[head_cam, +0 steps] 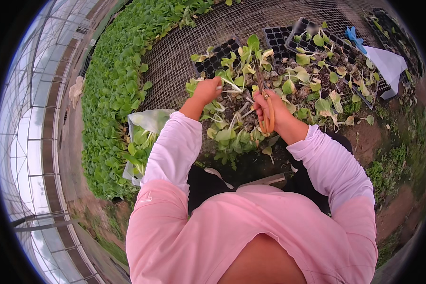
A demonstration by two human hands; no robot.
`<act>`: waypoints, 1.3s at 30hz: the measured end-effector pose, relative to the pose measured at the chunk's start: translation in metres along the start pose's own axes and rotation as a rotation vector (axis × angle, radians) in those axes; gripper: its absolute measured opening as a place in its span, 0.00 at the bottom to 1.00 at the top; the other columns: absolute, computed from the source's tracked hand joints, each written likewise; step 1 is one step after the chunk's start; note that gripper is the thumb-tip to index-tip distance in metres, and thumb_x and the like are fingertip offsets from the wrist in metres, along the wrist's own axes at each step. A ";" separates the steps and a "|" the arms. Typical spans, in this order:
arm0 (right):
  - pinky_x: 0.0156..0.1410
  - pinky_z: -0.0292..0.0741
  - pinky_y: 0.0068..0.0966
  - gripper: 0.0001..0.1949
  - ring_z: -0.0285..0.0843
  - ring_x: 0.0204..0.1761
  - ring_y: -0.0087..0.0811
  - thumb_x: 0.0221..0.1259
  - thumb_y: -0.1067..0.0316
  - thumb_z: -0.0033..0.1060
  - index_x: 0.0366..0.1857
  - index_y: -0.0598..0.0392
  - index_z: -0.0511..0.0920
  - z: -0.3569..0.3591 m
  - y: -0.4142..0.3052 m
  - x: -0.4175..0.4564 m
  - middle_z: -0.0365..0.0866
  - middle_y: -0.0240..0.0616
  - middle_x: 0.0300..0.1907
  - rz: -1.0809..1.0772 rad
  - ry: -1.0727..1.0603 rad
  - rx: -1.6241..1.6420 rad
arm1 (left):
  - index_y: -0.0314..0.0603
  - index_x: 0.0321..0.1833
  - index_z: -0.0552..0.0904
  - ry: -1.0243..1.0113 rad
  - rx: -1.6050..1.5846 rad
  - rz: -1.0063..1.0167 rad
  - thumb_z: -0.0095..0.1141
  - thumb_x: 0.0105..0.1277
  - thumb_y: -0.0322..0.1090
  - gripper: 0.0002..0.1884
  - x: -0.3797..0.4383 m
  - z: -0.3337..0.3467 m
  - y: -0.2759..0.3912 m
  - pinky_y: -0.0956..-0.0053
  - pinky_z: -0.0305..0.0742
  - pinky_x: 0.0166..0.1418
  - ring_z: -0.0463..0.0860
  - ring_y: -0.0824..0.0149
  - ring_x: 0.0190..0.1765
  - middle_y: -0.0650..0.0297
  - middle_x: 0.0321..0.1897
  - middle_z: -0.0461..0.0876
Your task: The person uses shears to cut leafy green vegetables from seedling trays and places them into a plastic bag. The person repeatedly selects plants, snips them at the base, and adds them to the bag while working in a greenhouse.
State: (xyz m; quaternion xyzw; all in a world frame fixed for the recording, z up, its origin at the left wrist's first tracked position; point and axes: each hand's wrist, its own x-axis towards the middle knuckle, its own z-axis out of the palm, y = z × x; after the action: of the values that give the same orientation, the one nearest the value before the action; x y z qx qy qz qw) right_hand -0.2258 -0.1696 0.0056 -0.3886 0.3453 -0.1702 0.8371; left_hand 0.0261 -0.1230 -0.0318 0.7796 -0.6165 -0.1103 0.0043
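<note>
My left hand [207,91] is closed on the pale stem of a leafy green seedling [193,86], whose leaves stick out beyond its far side. My right hand [274,109] grips a pair of scissors [265,122] with orange-brown handles; the blades point away from me among the leaves. Between and beyond the hands lie cut or pulled seedlings [230,81] with white stems. More leafy seedlings [230,136] are heaped nearer to me. Soil plugs [301,93] with yellowing leaves spread to the right of the scissors.
Black plastic cell trays [218,56] lie on the wire mesh bench [170,67], with another cell tray [278,41] farther right. A clear plastic bag [151,119] holding greens sits at left, beside dense seedlings [110,117]. A blue object [355,38] and white sheet [388,65] lie at right.
</note>
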 end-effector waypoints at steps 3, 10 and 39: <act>0.18 0.63 0.17 0.07 0.63 0.16 0.20 0.52 0.66 0.51 0.33 0.53 0.68 -0.001 0.006 -0.002 0.68 0.29 0.20 0.092 -0.058 -0.078 | 0.44 0.34 0.73 0.155 -0.337 -0.086 0.60 0.51 0.36 0.11 -0.004 -0.011 0.001 0.69 0.72 0.35 0.78 0.59 0.29 0.59 0.23 0.78; 0.18 0.63 0.17 0.08 0.66 0.16 0.20 0.54 0.63 0.53 0.33 0.51 0.68 0.000 0.025 -0.001 0.69 0.31 0.20 0.235 -0.234 -0.165 | 0.39 0.33 0.74 0.139 -0.549 -0.048 0.63 0.47 0.28 0.12 0.000 -0.037 0.027 0.76 0.72 0.36 0.76 0.71 0.31 0.64 0.27 0.77; 0.20 0.62 0.17 0.11 0.61 0.17 0.20 0.52 0.65 0.52 0.38 0.54 0.66 -0.002 0.004 0.004 0.67 0.30 0.21 -0.039 0.095 0.100 | 0.34 0.46 0.71 0.119 -1.662 -0.071 0.52 0.59 0.25 0.12 -0.028 -0.089 0.044 0.73 0.74 0.49 0.78 0.65 0.43 0.60 0.38 0.77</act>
State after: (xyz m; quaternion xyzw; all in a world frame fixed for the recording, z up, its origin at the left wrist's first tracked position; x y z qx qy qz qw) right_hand -0.2239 -0.1700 -0.0005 -0.3445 0.3681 -0.2216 0.8347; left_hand -0.0061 -0.1180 0.0660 0.5459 -0.3080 -0.4879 0.6075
